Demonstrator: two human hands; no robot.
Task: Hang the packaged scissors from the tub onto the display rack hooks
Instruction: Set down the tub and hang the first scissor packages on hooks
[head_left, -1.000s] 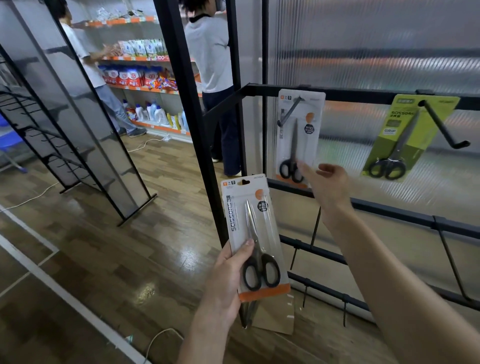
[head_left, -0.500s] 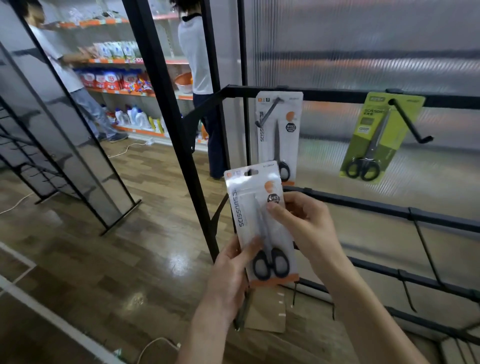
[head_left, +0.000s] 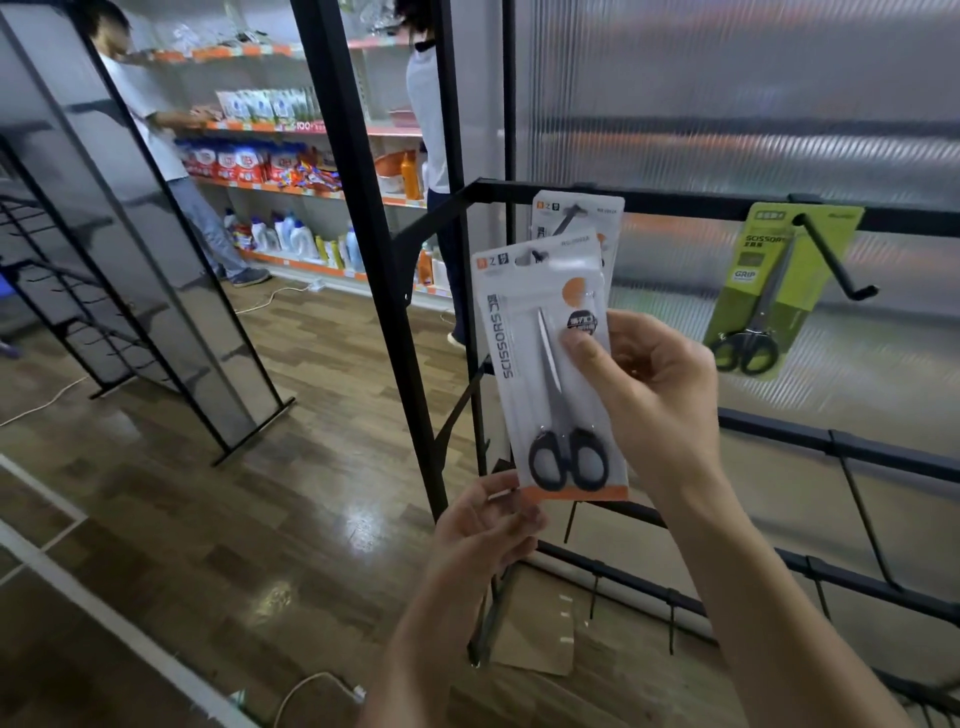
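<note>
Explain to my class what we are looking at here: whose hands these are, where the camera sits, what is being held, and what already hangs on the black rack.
There is no machine here. A person wears a camera on the head, so the single view looks forward and down at their own two hands.

The right hand pinches a white pack of scissors near its middle, thumb on the front. The left hand holds the pack's orange bottom edge. The pack is raised in front of the black display rack, not yet hung.

Two packs already hang from hooks on the rack's top bar: another white pack, mostly hidden behind the held one, and a green pack further right. Empty hooks stick out from the lower bars.

In the background, two other people stand by shop shelves of goods.
</note>
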